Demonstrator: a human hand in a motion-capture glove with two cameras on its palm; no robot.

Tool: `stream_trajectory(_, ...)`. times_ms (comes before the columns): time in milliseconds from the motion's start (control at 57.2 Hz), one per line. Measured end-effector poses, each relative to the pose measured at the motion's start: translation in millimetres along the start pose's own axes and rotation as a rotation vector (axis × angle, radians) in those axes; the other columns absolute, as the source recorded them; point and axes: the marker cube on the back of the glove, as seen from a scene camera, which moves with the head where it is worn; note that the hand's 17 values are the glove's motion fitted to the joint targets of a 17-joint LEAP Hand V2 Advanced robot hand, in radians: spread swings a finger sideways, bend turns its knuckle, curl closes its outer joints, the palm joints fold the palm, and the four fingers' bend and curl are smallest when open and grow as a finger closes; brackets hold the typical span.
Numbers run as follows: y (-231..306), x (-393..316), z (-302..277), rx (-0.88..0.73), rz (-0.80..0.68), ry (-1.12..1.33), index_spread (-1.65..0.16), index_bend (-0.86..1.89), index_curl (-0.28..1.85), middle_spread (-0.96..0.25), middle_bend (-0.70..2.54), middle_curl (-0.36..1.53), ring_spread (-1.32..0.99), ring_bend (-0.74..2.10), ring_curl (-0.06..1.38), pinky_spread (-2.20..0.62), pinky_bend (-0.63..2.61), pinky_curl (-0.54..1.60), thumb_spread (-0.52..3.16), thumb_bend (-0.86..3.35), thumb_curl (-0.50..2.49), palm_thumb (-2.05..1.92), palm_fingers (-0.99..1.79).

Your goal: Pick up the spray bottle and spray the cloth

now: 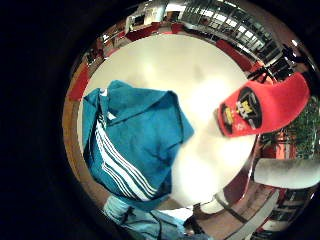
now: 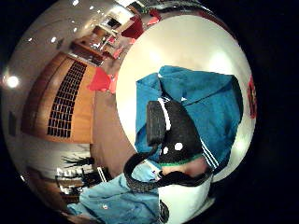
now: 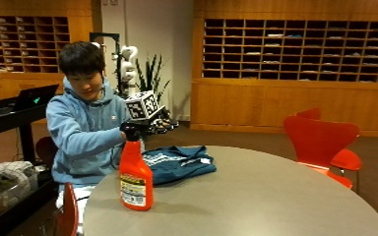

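My gloved right hand (image 3: 151,124) hovers with fingers relaxed, holding nothing, just above and behind the upright spray bottle (image 3: 135,177), the cloth (image 3: 176,163) just beyond.

The spray bottle (image 3: 136,179) is seen as glossy orange plastic with a paper-like label and a black matt head. Beside it, the cloth (image 3: 176,164) is shown as soft, matt blue fabric with white stripes. The table (image 3: 261,196) is given a smooth, pale, faintly sheened top.
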Motion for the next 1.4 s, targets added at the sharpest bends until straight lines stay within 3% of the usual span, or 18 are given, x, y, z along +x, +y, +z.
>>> stream_trajectory(140, 8.1, -3.7, -12.3, 0.107, -0.017, -0.059, -0.16, 0.17, 0.13, 0.03, 0.23, 0.12, 0.07, 0.26, 0.09, 0.14, 0.31, 0.14, 0.84, 0.28, 0.14, 0.46, 0.21)
stream_trajectory(349, 19.7, -1.5, -33.4, 0.227, -0.004, -0.109, -0.21, 0.14, 0.18, 0.02, 0.21, 0.19, 0.08, 0.29, 0.15, 0.18, 0.36, 0.22, 1.10, 0.24, 0.21, 0.52, 0.18)
stream_trajectory(786, 48.6, 41.1, -67.6, 0.604, 0.041, -0.240, -0.22, 0.13, 0.22, 0.00, 0.21, 0.28, 0.05, 0.38, 0.23, 0.18, 0.43, 0.31, 1.17, 0.12, 0.32, 0.64, 0.29)
stream_trajectory(943, 70.9, 57.3, -70.8, 0.707, 0.136, -0.325, -0.22, 0.13, 0.23, 0.00, 0.20, 0.30, 0.05, 0.40, 0.25, 0.17, 0.43, 0.32, 1.17, 0.08, 0.35, 0.66, 0.29)
stream_trajectory(1398, 69.8, 135.9, -66.6, 0.798, 0.363, -0.488, -0.21, 0.12, 0.23, 0.00, 0.21, 0.33, 0.06, 0.41, 0.28, 0.17, 0.43, 0.34, 1.17, -0.02, 0.39, 0.69, 0.27)
